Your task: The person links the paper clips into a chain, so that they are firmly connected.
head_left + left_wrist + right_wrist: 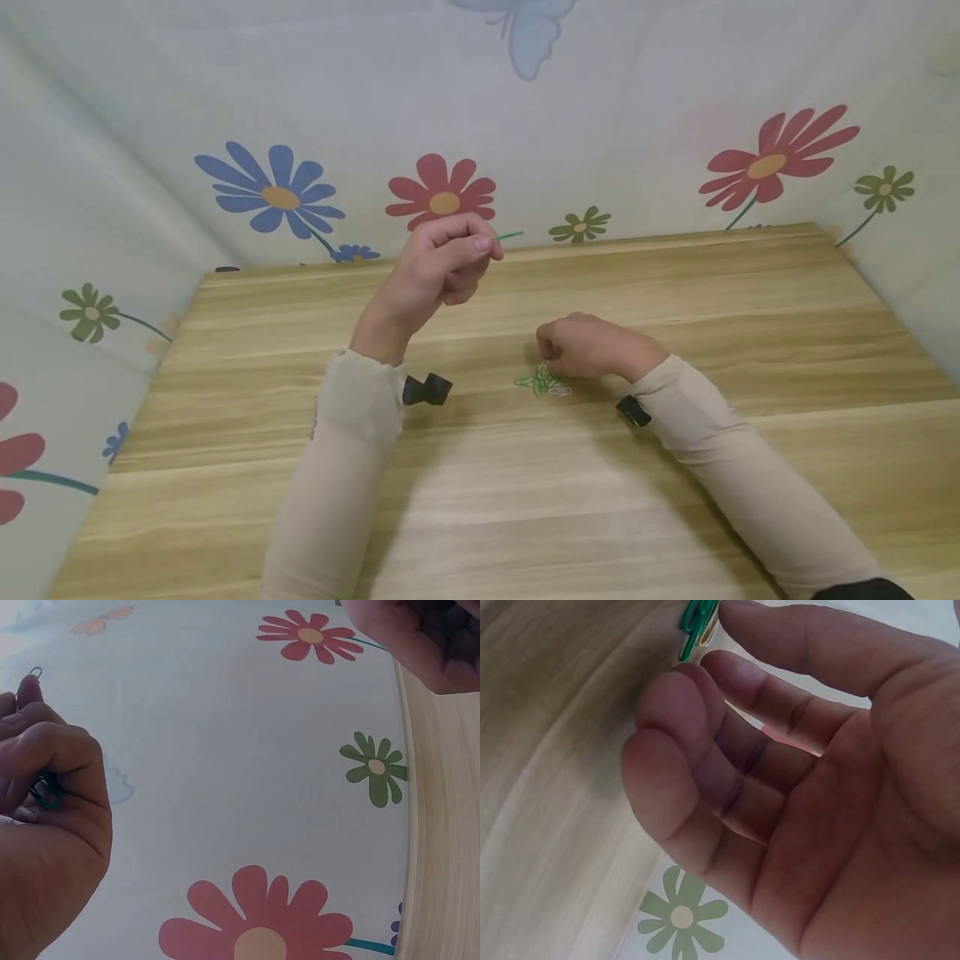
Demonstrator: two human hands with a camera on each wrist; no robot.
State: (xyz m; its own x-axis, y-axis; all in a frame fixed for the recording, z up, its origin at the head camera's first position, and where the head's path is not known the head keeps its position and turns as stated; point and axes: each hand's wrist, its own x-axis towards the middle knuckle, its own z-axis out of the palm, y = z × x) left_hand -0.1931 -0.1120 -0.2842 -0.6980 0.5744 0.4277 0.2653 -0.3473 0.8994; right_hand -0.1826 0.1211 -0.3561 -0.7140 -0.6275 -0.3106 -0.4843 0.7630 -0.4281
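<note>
Raised over the far part of the table, my left hand (442, 262) pinches a green paper clip (508, 236) between thumb and index finger. In the left wrist view, more green paper clips (46, 791) lie inside the curled fingers of that hand, partly hidden. My right hand (600, 346) is low at a small pile of paper clips (538, 382), mostly green with a white one at its edge. In the right wrist view, its fingers are bent and the thumb is apart from the index finger, beside a green paper clip (697, 626) and a yellowish one.
The wood-grain table (480, 517) runs back to a pale curtain (637, 125) printed with flowers, which also hangs along the left and right sides. A black strap piece (427, 389) sticks out at the left wrist, another (633, 410) at the right.
</note>
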